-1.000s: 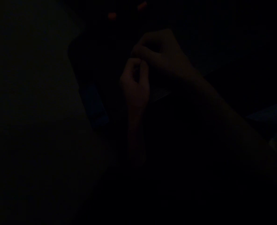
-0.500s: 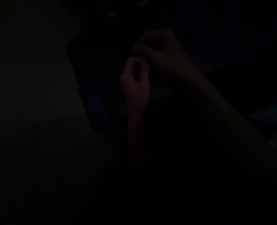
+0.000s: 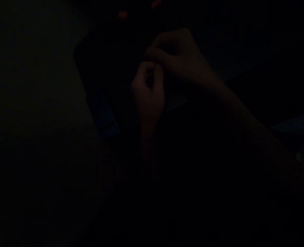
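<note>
The head view is very dark. My left hand [image 3: 149, 91] is closed near the middle, thumb and forefinger pinched together in a loop. Close above it and to the right, my right hand [image 3: 177, 55] is also closed in a pinch, its fingertips at or just behind those of the left. Whatever the fingers hold, if anything, is too dark and small to make out. Both hands are over a dark surface with a rounded corner [image 3: 81, 51].
A blue, box-like thing [image 3: 102, 115] lies at the dark surface's left edge. Two small orange-red spots, one of them a blurred patch [image 3: 123, 14], show at the top. Paler floor or ground [image 3: 33, 82] spreads on the left. A bluish strip [image 3: 298, 122] is at the right edge.
Both hands keep nearly the same place and pinch. The picture is slightly darker; no other clear movement shows.
</note>
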Demonstrator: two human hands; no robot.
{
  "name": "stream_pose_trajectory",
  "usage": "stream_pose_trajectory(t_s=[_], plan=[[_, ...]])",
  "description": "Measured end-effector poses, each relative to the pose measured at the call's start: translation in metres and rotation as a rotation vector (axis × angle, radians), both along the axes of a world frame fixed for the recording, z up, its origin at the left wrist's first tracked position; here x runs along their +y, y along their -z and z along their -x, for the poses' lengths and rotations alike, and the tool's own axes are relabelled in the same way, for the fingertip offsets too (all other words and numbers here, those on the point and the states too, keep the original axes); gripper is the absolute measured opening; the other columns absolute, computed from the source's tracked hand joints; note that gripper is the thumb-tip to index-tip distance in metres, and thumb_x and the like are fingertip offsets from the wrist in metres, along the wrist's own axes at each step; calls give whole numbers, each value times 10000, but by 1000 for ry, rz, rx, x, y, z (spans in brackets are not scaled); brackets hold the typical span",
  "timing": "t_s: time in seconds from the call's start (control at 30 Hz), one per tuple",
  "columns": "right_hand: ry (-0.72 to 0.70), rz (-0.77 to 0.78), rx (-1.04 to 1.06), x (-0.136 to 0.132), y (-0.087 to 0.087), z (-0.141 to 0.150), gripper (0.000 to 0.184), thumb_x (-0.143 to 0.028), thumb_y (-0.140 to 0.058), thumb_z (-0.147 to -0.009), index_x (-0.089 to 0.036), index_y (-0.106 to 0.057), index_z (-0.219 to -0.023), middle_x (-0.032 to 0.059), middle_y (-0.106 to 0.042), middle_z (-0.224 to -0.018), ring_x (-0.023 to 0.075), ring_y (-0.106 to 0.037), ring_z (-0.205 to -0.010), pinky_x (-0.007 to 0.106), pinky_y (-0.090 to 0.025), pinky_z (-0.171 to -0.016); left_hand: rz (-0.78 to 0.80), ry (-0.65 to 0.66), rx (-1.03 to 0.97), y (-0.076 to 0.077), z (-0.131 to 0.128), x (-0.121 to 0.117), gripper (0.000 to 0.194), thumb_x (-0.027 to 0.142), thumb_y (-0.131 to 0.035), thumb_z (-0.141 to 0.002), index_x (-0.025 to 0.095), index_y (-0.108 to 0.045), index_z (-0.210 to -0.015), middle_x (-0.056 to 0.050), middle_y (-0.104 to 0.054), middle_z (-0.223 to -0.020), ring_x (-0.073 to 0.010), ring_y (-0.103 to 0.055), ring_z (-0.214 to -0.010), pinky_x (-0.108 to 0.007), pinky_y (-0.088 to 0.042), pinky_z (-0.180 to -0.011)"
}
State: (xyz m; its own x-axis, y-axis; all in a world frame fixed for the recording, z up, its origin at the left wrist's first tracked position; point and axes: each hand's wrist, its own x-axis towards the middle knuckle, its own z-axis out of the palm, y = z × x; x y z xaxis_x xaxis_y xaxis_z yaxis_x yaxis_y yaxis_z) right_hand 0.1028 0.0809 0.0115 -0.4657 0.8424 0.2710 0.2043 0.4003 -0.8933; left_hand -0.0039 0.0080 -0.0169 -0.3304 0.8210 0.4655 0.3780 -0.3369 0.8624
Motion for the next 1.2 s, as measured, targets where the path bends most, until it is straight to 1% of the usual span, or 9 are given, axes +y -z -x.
stream_pose_trajectory(t_s=[0.1, 0.2, 0.43, 0.57, 0.7, 0.83, 0.93, 1.03, 1.2], plan=[[17, -33, 2, 0, 0, 1, 192, -181, -608, -958, -221, -720, -808, -24, -728, -838, 194, -694, -877, 298, -564, -814, -12, 5, -16, 2, 1, 1, 367, 567, -619, -951, 257, -579, -760, 6, -565, -677, -170, -536, -605, -328, -449, -579], [1, -40, 23, -1, -1, 0, 198, -159, -598, -958, -195, -724, -810, 2, -737, -853, 214, -702, -886, 324, -561, -821, -17, 10, -39, 3, 1, 2, 374, 598, -626, -931, 276, -583, -747, -8, -586, -693, -190, -542, -622, -358, -447, -598], [6, -22, 0, -1, -2, -1, 178, -189, -600, -967, -213, -731, -849, -15, -743, -875, 206, -702, -912, 304, -563, -832, 45, 0, -53, 1, 0, 2, 382, 640, -628, -906, 301, -575, -736, -10, -590, -694, -213, -527, -638, -383, -432, -607], [10, -24, 11, -2, -2, 0, 187, -167, -604, -962, -189, -736, -831, -10, -737, -849, 196, -700, -885, 281, -548, -799, 37, 4, -85, 1, 0, 2, 405, 669, -619, -897, 299, -580, -734, -12, -581, -696, -208, -499, -631, -389, -435, -621], [3, -19, 25, -1, 0, -1, 182, -191, -602, -959, -211, -732, -832, -15, -738, -862, 199, -695, -899, 283, -552, -817, 12, 13, -71, 2, 0, 2, 432, 695, -607, -889, 290, -578, -740, -10, -565, -685, -200, -499, -628, -375, -425, -609], [4, -35, 33, 0, 3, 0, 188, -224, -606, -949, -252, -715, -797, -24, -744, -864, 217, -696, -912, 309, -557, -832, 31, 5, -48, 2, 0, 1, 427, 678, -592, -911, 277, -569, -765, -13, -584, -708, -208, -553, -667, -363, -416, -608], [16, -42, 45, 1, 3, 1, 178, -224, -630, -925, -275, -709, -774, -26, -747, -838, 211, -697, -883, 289, -550, -794, 43, -1, -46, 1, 0, 1, 417, 667, -591, -918, 284, -564, -757, -7, -589, -696, -203, -542, -650, -362, -419, -599], [12, -29, 18, 0, 1, 1, 178, -219, -617, -931, -255, -714, -787, -23, -746, -852, 204, -697, -895, 283, -551, -808, 19, 1, -63, 2, 0, 2, 401, 654, -614, -910, 295, -577, -735, -9, -585, -690, -199, -515, -622, -375, -427, -602], [9, -16, 15, -1, 0, -1, 182, -212, -597, -946, -234, -713, -808, -22, -742, -879, 215, -705, -934, 314, -574, -866, 21, 2, -47, 3, 1, 3, 385, 633, -626, -913, 291, -572, -743, -10, -590, -704, -220, -560, -694, -382, -451, -657]])
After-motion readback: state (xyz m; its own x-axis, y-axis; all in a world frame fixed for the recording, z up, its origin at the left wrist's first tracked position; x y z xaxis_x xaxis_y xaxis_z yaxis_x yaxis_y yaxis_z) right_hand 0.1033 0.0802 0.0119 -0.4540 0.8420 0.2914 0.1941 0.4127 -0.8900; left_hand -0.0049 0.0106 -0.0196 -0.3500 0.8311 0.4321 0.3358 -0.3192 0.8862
